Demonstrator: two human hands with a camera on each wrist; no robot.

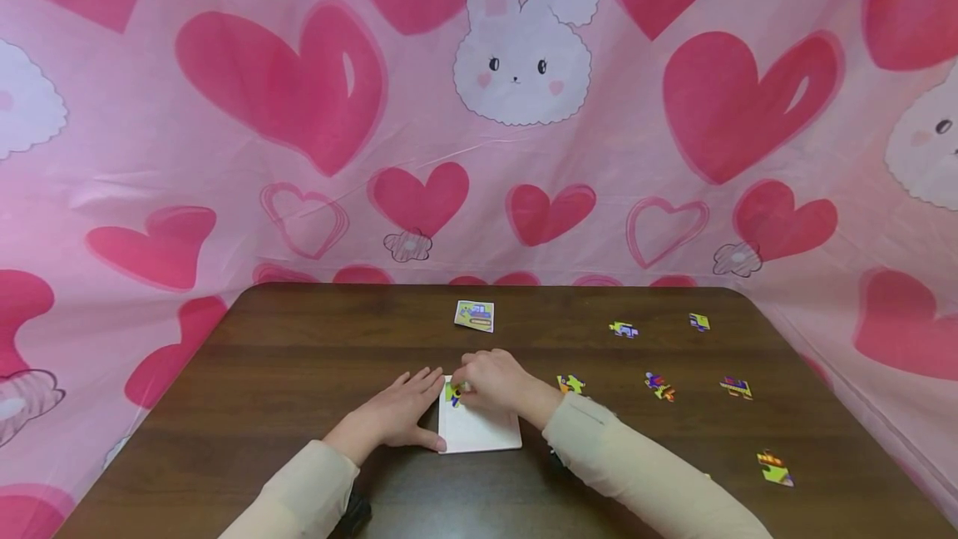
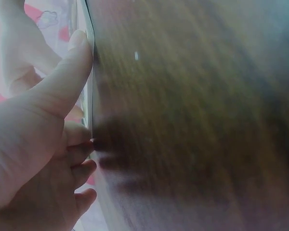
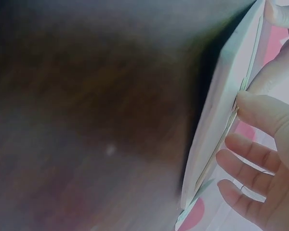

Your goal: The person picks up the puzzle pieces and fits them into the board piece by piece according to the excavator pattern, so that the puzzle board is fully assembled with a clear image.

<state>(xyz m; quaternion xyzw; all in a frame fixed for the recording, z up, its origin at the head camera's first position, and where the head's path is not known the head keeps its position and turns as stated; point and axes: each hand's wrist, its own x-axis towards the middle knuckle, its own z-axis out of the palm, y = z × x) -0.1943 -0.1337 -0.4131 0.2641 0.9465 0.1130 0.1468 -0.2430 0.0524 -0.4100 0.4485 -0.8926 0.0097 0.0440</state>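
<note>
A white puzzle board (image 1: pixel 482 429) lies flat on the dark wooden table (image 1: pixel 299 356) in front of me. My left hand (image 1: pixel 400 412) lies flat on the table, fingers straight, against the board's left edge. In the left wrist view its thumb (image 2: pixel 70 67) presses the board's thin edge (image 2: pixel 90 72). My right hand (image 1: pixel 490 383) curls over the board's far left corner and pinches a green and yellow puzzle piece (image 1: pixel 453 393) there. In the right wrist view the thumb (image 3: pixel 260 110) sits on the edge of the board (image 3: pixel 221 106).
A small picture card (image 1: pixel 475 315) lies beyond the board. Several loose puzzle pieces are scattered on the right: one (image 1: pixel 570 383) close to my right wrist, others farther off (image 1: pixel 623 328), (image 1: pixel 775 469). A pink heart-and-bunny cloth (image 1: pixel 524 148) surrounds the table.
</note>
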